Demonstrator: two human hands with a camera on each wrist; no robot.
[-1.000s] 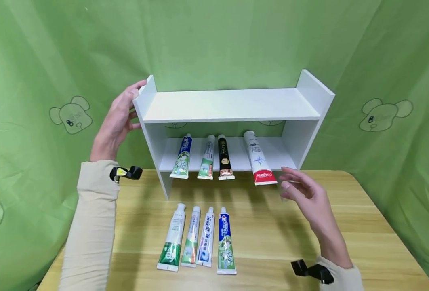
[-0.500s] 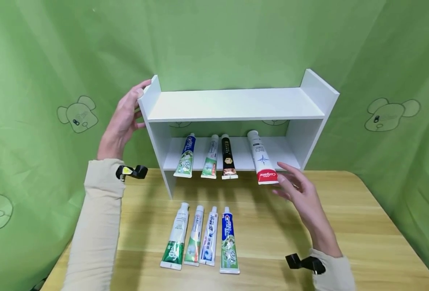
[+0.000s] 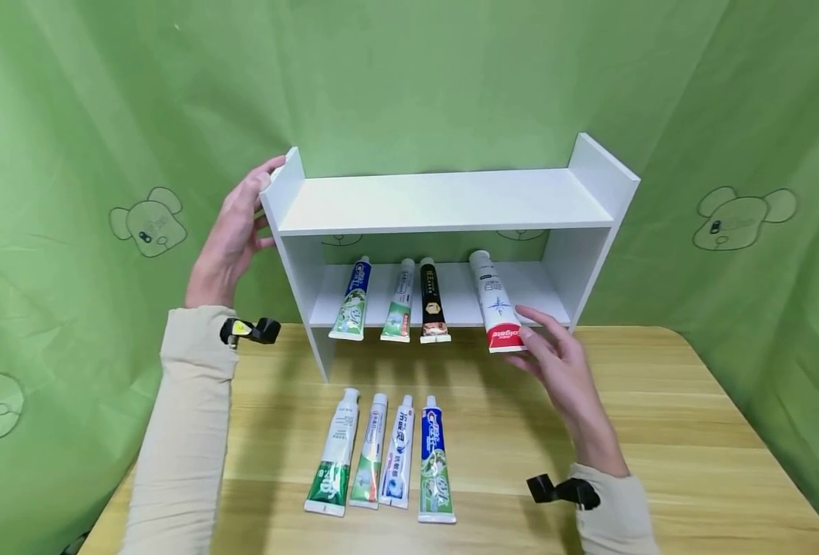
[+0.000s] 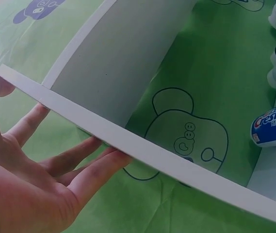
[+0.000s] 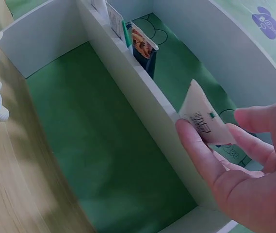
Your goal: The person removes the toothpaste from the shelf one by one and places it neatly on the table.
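We judge we are mid-way through shelving toothpaste: our right hand (image 3: 558, 362) pinches the flat end of the white tube (image 3: 496, 302), which overhangs the lower shelf's front edge, while our left hand (image 3: 232, 231), fingers spread, steadies the shelf unit (image 3: 444, 200) at its left wall. Next we likely straighten the tube (free shelf lies toward the right wall); four tubes (image 3: 380, 455) wait near the table's (image 3: 659, 432) front edge.

A wooden table (image 3: 659, 432) carries four toothpaste tubes side by side near its front edge, caps pointing to its far edge: a white-and-green tube (image 3: 335, 453) leftmost, then a green-ended tube (image 3: 370, 453), a white-and-blue tube (image 3: 398, 453) and a blue tube (image 3: 433, 461). Above the table's far edge lie three more: a blue-and-green tube (image 3: 352, 301), a pale green tube (image 3: 399, 302) and a black tube (image 3: 433, 302). Behind the table hangs green cloth (image 3: 104, 100) with a bear print (image 3: 147, 221) on either side.
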